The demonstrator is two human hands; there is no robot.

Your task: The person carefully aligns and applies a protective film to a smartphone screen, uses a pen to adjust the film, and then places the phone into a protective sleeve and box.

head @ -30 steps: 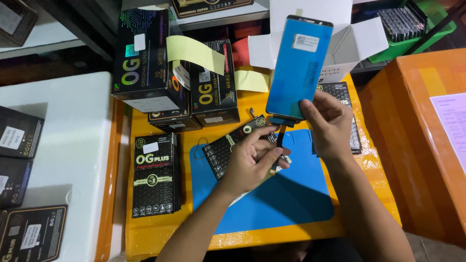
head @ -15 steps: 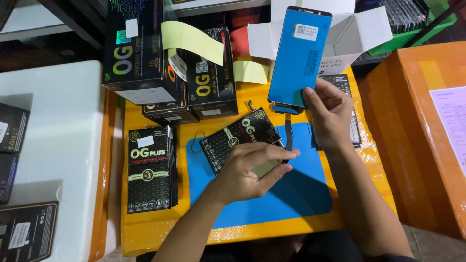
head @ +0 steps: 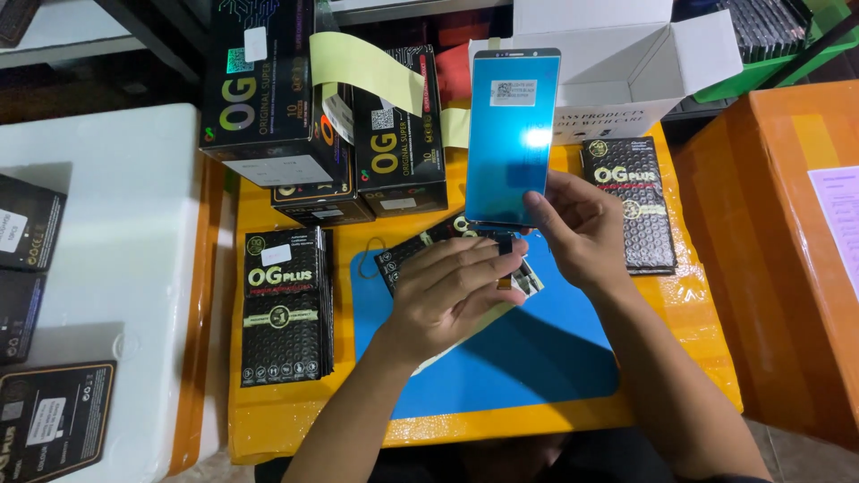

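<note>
My right hand (head: 582,234) holds a phone display panel (head: 510,134) upright by its lower edge. The panel has a blue film with a small white sticker near the top. A short flex cable (head: 506,249) hangs from its bottom edge. My left hand (head: 447,297) lies palm down over a flat black packet (head: 413,252) on the blue mat (head: 537,358). Its fingers are closed along the packet and its fingertips reach the flex cable. A pale edge shows under the palm.
The mat lies on a yellow table (head: 295,416). A stack of black packets (head: 284,304) sits at the left and a single one (head: 631,206) at the right. Large black boxes (head: 268,89) and an open white box (head: 617,54) stand behind. An orange crate (head: 778,224) is at the right, a white foam box (head: 107,268) at the left.
My right hand has brought the panel from tilted to upright. My left hand went from pinching at the cable to lying flat on the packet, then slid up toward the panel's bottom edge.
</note>
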